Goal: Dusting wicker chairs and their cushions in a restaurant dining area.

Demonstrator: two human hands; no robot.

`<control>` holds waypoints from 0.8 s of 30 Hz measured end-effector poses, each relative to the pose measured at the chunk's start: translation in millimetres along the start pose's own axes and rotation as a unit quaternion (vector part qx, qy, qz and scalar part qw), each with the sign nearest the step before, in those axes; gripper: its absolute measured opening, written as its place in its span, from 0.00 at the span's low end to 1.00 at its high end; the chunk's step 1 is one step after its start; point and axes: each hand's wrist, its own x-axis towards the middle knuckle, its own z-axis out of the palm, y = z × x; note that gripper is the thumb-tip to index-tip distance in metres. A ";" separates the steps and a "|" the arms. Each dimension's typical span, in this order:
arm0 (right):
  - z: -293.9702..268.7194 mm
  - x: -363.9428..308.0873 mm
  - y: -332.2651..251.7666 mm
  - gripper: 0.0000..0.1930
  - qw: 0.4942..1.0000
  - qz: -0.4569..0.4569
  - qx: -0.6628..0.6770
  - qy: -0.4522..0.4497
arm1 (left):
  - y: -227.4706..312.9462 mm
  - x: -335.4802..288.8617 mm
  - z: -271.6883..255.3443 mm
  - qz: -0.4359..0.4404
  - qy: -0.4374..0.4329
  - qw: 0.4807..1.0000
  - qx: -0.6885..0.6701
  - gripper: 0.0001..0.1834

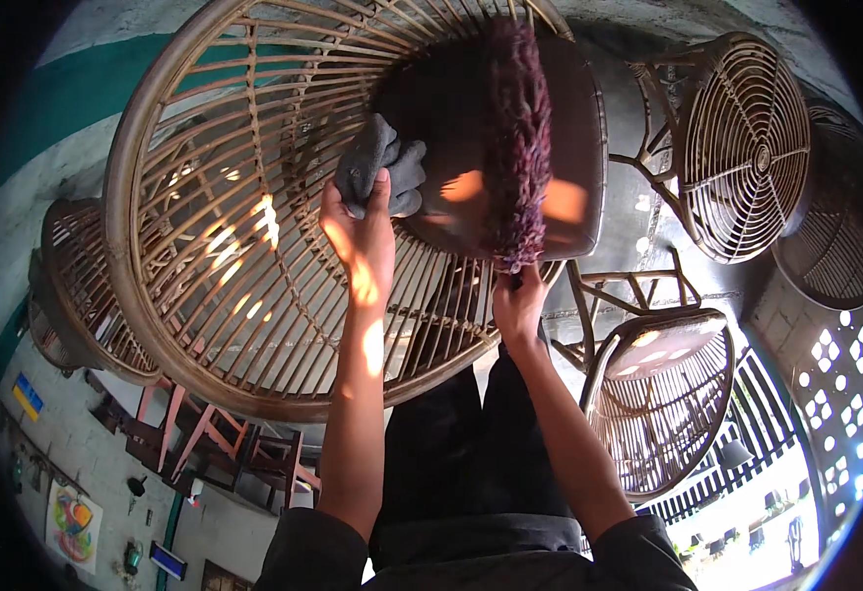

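Observation:
My left hand [363, 227] is closed on a bunched grey cloth [384, 165], its thumb pressed along the fabric. In my right hand [520, 305] is the handle end of a fluffy maroon duster [518, 138], which points away from me. The duster passes in front of a dark brown seat cushion [441, 108]; whether it touches the cushion I cannot tell. The cushion lies in a large round rattan chair [230, 379], whose slatted bowl spreads beneath my left hand. The duster's far end looks slightly blurred.
A round rattan piece [747, 148] stands at the far right. Nearer on the right is a rattan chair with a pale seat [658, 394]. Another rattan chair [97, 295] is at the left. Wooden furniture [195, 428] stands by the wall at the lower left.

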 end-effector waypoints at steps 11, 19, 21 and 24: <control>0.0 -13.6 4.3 0.29 0.999 0.037 -0.016 -0.026 | -3.1 -4.7 6.3 -0.003 -0.028 0.999 -0.024 0.15; -23.3 -23.8 37.4 0.33 0.993 0.110 0.016 0.027 | -1.4 -17.0 29.4 -0.022 -0.075 0.997 0.005 0.14; -38.9 -25.8 43.0 0.32 0.999 0.041 -0.018 -0.010 | -4.3 -22.1 34.6 -0.016 -0.091 0.996 0.006 0.14; -54.3 -29.8 49.1 0.31 0.998 0.065 0.017 -0.019 | -5.9 -32.5 47.2 -0.023 -0.103 0.994 -0.003 0.14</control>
